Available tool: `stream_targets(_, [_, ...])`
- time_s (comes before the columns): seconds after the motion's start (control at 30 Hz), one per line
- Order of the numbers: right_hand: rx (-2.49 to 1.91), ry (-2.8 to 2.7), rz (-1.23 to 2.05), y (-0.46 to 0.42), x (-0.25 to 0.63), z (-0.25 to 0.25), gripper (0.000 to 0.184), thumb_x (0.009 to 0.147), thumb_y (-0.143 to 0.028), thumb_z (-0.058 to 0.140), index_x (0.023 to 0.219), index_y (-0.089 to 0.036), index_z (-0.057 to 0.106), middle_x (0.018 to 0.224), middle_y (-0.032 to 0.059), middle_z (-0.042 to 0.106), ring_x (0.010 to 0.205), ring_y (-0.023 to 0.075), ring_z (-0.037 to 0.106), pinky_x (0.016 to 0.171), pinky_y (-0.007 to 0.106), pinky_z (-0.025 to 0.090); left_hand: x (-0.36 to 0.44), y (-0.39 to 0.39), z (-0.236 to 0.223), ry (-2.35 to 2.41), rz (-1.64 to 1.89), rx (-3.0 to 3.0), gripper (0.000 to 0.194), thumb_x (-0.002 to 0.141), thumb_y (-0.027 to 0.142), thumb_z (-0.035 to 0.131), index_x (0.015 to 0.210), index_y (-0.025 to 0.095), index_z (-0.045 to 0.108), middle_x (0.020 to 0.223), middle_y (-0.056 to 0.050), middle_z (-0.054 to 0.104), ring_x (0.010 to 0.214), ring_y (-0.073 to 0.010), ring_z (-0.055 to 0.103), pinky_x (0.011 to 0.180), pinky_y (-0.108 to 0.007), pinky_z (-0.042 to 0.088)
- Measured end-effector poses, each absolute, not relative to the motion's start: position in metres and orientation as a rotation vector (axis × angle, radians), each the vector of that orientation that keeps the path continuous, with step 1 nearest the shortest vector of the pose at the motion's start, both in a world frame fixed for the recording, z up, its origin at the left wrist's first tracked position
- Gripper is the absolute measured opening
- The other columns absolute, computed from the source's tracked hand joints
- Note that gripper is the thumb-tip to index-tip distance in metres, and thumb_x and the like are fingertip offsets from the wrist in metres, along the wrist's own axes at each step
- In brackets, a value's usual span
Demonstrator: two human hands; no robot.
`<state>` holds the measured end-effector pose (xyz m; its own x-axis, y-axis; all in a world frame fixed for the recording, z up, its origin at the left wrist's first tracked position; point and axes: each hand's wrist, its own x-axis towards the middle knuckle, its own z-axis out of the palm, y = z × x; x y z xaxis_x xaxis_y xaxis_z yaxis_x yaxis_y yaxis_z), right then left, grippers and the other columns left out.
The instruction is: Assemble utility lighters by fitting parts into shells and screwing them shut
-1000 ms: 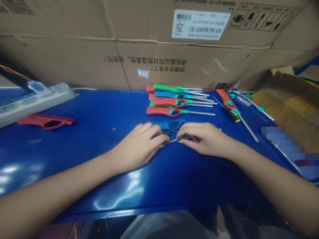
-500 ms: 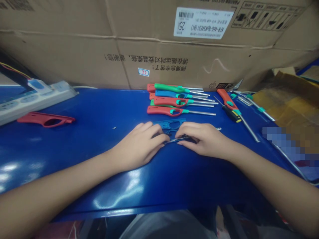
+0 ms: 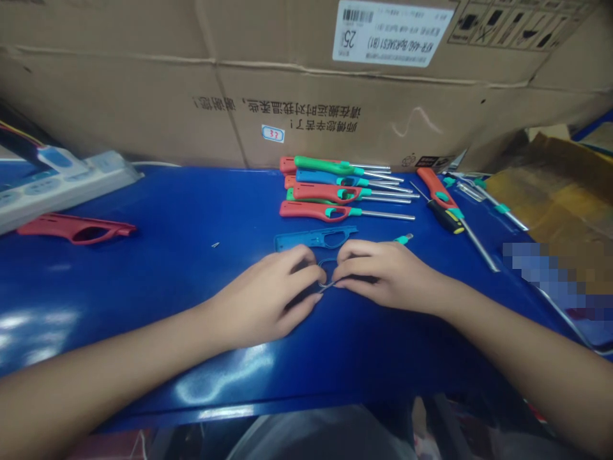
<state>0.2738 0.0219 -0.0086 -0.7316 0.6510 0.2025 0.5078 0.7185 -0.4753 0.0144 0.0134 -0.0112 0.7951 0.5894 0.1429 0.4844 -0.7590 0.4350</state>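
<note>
Left hand [image 3: 268, 297] and right hand [image 3: 390, 275] close together, fingertips pinching thin wire-like piece [image 3: 327, 287]. One blue lighter shell [image 3: 306, 239] just beyond. Tabletop [image 3: 297, 364] stretches toward near edge. Far: at least seven lighters [image 3: 306, 209]. Right: one screwdriver [image 3: 446, 218]. Left: one red shell [image 3: 57, 226] beside power strip [image 3: 62, 185].

Near side of the blue half-shell, the left hand [image 3: 272, 291] and right hand [image 3: 383, 275] nearly meet, palms down, fingers bent and pinched, forearms slanting in from either side.
</note>
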Motion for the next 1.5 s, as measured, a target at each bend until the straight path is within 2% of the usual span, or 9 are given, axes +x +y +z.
stream_targets(0.1, [-0.917,-2.417,0.699,0.0227,0.272,-0.0091,0.009,0.1,-0.027,0.059,0.096,-0.022,0.066,0.09,0.0002,0.065,0.073,0.0102,0.059,0.067,0.023,0.044,0.014,0.0119,-0.0116,0.822,0.375,2.589,0.021,0.101,0.029,0.05,0.119,0.023,0.059,0.12,-0.008,0.054,0.097,-0.0215,0.061,0.086,-0.04,0.052])
stream_targets(0.17, [-1.012,-2.306,0.781,0.0235,0.2725,-0.0088,0.01,0.101,-0.028,0.057,0.095,-0.021,0.06,0.07,-0.0047,0.054,0.057,0.0084,0.048,0.056,0.022,0.039,0.0134,0.0113,-0.0121,0.827,0.37,2.586,0.021,0.101,0.029,0.05,0.119,0.023,0.059,0.121,-0.008,0.054,0.096,-0.0215,0.061,0.086,-0.04,0.053])
stream_targets(0.23, [-1.098,-2.229,0.866,0.0238,0.2738,-0.0078,0.007,0.101,-0.028,0.055,0.098,-0.021,0.056,0.064,-0.0078,0.045,0.051,0.0081,0.04,0.049,0.022,0.034,0.0131,0.0107,-0.0126,0.824,0.369,2.584,0.021,0.101,0.028,0.049,0.118,0.022,0.059,0.123,-0.008,0.053,0.095,-0.0212,0.062,0.086,-0.04,0.053])
stream_targets(0.37, [-1.079,-2.288,0.929,0.0225,0.2758,-0.0042,0.011,0.098,-0.023,0.058,0.109,-0.022,0.055,0.077,-0.0048,0.055,0.056,0.0074,0.044,0.052,0.02,0.037,0.0133,0.0097,-0.0129,0.814,0.381,2.6,0.021,0.102,0.027,0.047,0.117,0.021,0.059,0.123,-0.01,0.053,0.094,-0.0216,0.063,0.084,-0.04,0.055])
stream_targets(0.5, [-0.927,-2.475,0.761,0.0227,0.2745,-0.0015,0.005,0.098,-0.021,0.06,0.098,-0.02,0.065,0.087,-0.0002,0.063,0.066,0.0085,0.05,0.062,0.022,0.041,0.0138,0.0086,-0.0129,0.81,0.389,2.634,0.022,0.102,0.027,0.047,0.118,0.02,0.06,0.123,-0.011,0.053,0.093,-0.0223,0.064,0.082,-0.041,0.056])
stream_targets(0.77, [-0.964,-2.502,0.673,0.0227,0.2716,-0.0009,0.007,0.095,-0.017,0.062,0.09,-0.018,0.066,0.082,-0.0011,0.062,0.062,0.0083,0.047,0.062,0.023,0.039,0.015,0.0073,-0.0129,0.808,0.378,2.674,0.025,0.102,0.027,0.044,0.119,0.021,0.061,0.127,-0.012,0.051,0.086,-0.0205,0.064,0.077,-0.04,0.057])
stream_targets(1.1, [-0.867,-2.577,0.715,0.0249,0.2787,-0.0021,0.013,0.099,-0.018,0.057,0.105,-0.021,0.068,0.099,0.0038,0.068,0.087,0.014,0.063,0.075,0.026,0.046,0.0145,0.0096,-0.0142,0.784,0.376,2.688,0.033,0.103,0.027,0.045,0.133,0.024,0.058,0.133,-0.014,0.05,0.102,-0.0262,0.066,0.086,-0.045,0.059])
stream_targets(1.27, [-0.861,-2.57,0.706,0.0257,0.2791,-0.0019,0.011,0.099,-0.019,0.057,0.101,-0.021,0.068,0.097,0.0037,0.067,0.085,0.014,0.063,0.075,0.026,0.047,0.0136,0.0105,-0.0144,0.777,0.375,2.683,0.034,0.103,0.027,0.044,0.134,0.024,0.058,0.136,-0.014,0.05,0.112,-0.029,0.065,0.092,-0.047,0.059])
stream_targets(1.5, [-0.838,-2.581,0.675,0.0253,0.2812,0.0006,0.01,0.095,-0.02,0.062,0.103,-0.021,0.068,0.1,0.0038,0.068,0.078,0.0126,0.061,0.069,0.025,0.045,0.0139,0.0115,-0.0141,0.771,0.388,2.713,0.035,0.103,0.028,0.045,0.134,0.024,0.06,0.138,-0.015,0.05,0.11,-0.0273,0.065,0.091,-0.046,0.059])
